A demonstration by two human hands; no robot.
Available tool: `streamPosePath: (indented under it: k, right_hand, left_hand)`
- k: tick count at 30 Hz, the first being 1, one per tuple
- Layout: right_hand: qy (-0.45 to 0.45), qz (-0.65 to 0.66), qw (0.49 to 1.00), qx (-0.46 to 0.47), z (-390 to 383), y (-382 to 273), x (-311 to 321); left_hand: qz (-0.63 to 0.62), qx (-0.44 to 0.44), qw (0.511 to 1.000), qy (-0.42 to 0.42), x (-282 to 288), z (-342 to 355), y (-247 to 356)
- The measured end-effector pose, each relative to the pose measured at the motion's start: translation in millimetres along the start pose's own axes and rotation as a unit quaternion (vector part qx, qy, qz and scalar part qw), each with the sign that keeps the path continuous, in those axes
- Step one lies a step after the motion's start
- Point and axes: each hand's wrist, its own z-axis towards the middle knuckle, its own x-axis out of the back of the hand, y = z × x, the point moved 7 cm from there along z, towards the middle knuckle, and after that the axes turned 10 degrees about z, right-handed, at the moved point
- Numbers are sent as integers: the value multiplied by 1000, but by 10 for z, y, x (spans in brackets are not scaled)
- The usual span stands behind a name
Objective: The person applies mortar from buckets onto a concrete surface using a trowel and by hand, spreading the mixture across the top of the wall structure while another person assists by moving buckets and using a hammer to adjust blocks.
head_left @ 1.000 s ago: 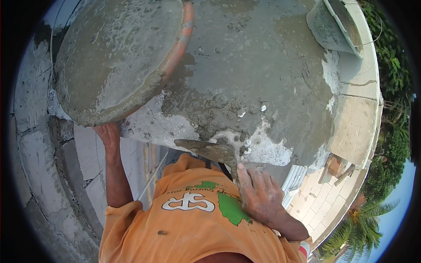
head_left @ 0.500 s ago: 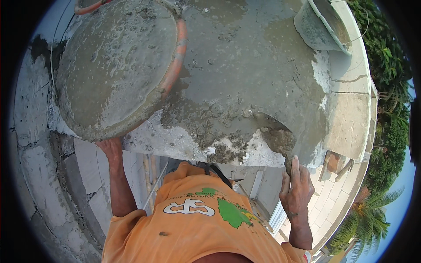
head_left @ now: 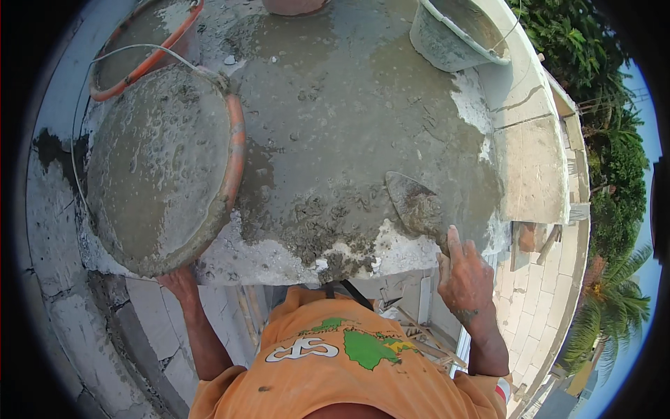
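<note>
Since half a second ago, the right hand (head_left: pixel 464 279) has swung the pointed steel trowel (head_left: pixel 417 207) up onto the wet grey mortar, fingers clamped on its handle. Under the round, orange-rimmed pan (head_left: pixel 164 167) of soupy cement, the left hand (head_left: pixel 180 283) props its lower edge; its fingers are hidden. Rough slab (head_left: pixel 349 105) carries both.

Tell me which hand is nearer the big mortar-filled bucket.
Left. The left hand is under the mortar-filled bucket at its near rim; the right hand is off to its right, holding a trowel.
</note>
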Motion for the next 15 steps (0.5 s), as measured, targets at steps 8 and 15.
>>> streamPosePath:
  k: [8,15]
  right_hand:
    - [-6,47,993,109,220,-602,-141]
    - [13,23,998,-64,206,194,28]
  left_hand:
    - [-138,40,988,59,86,137,273]
    - [-180,66,981,42,155,165,331]
